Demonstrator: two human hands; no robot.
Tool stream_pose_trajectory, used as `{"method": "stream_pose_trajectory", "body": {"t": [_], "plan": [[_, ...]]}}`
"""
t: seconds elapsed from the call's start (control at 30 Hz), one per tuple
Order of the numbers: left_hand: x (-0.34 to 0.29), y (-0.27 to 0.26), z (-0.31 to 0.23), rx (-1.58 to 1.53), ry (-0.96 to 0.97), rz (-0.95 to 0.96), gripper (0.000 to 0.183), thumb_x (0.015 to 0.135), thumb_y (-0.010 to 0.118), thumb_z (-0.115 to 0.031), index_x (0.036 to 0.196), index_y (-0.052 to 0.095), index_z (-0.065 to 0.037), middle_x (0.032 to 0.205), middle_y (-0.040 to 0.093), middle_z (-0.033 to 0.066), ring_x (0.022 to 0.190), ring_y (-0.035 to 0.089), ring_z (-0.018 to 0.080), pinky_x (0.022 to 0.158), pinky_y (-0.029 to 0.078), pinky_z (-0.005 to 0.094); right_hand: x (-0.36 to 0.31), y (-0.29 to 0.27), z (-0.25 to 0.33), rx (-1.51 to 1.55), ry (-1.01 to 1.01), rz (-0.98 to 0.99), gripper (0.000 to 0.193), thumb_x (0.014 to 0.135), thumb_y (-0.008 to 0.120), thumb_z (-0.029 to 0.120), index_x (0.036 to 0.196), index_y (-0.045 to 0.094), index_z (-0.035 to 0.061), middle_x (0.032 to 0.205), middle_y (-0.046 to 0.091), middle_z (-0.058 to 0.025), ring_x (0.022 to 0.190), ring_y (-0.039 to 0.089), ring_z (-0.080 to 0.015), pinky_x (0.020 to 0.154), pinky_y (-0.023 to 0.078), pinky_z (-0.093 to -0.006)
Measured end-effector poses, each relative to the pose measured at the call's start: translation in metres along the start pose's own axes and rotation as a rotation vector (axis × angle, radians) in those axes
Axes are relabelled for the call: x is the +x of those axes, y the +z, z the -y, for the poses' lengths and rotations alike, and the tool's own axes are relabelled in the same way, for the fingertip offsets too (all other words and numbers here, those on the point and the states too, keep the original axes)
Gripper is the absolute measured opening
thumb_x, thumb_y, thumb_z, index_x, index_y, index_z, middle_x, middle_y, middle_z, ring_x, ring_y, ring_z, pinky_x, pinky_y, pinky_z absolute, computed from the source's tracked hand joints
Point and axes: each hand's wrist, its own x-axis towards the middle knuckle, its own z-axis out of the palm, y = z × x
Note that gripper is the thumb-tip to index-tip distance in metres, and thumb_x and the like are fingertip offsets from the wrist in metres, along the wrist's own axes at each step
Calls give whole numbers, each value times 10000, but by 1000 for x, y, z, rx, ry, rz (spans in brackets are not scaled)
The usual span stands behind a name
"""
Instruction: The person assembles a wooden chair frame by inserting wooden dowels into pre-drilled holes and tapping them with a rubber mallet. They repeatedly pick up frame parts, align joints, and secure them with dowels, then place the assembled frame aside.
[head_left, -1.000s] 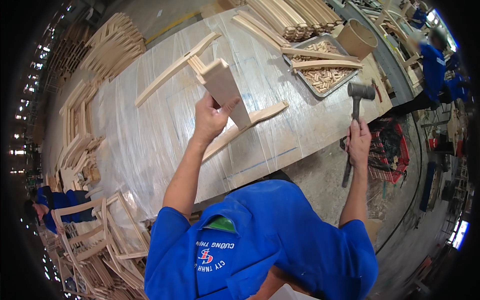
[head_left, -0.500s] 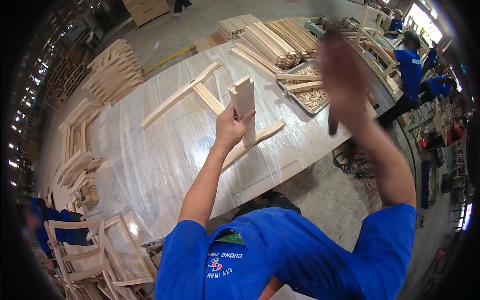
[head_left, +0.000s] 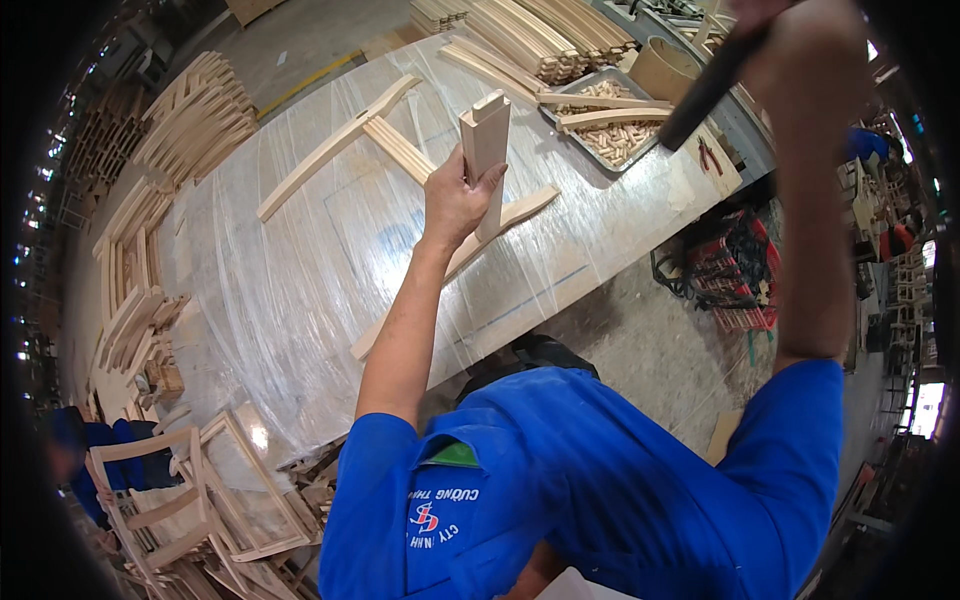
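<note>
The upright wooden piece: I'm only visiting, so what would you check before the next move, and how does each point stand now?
1. Left hand has a grip on the upright wooden piece: ok.
2. Left fingers sit below the piece's top end: ok.
3. Right hand has hold of the dark handle: ok, though the hand is blurred.
4. Tool's head is where it should be: cannot tell, it is not visible.
5. Upright piece is fully seated in the curved piece below: cannot tell, the joint is too small to judge.
6. Pliers lie apart from the upright piece: ok.
</note>
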Motion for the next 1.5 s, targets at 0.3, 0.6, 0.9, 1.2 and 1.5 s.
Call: {"method": "stream_pose_trajectory", "body": {"t": [0.3,0.6,0.9,1.2,1.5], "plan": [[-6,-6,8,66,-107,18,323,948,758,-189,1196,663,-7,920,755,105,822,693,148,760,538,307,-82,42,50,812,560,861,432,1010,644,252,1410,632,87,855,708,-130,751,654,-253,749,532,-388],[-14,24,33,86,-297,-52,230,955,752,-165,1093,651,-11,876,717,96,804,652,140,746,531,292,-324,158,-79,344,684,937,339,900,738,246,1217,741,126,1103,754,-178,1008,723,-363,878,565,-462],[-29,17,5,-11,-628,-155,388,945,816,-299,1122,670,14,1005,699,51,906,641,142,819,525,316,-300,300,-198,446,723,679,270,902,707,228,1120,751,75,1039,732,-217,1015,690,-410,887,549,-495],[-28,37,-8,-287,-805,-365,389,922,796,-148,1244,642,6,1111,719,111,992,680,192,844,548,287,-133,477,-428,-72,1022,284,442,886,763,328,1223,700,48,1193,690,-261,1142,651,-444,991,519,-523],[-16,-20,0,-378,-980,-90,565,891,746,-35,1418,556,38,1314,686,186,1208,656,242,1054,529,380,-142,475,-465,706,1355,501,308,900,796,317,1015,713,44,901,714,-101,806,698,-254,743,579,-364]]}}
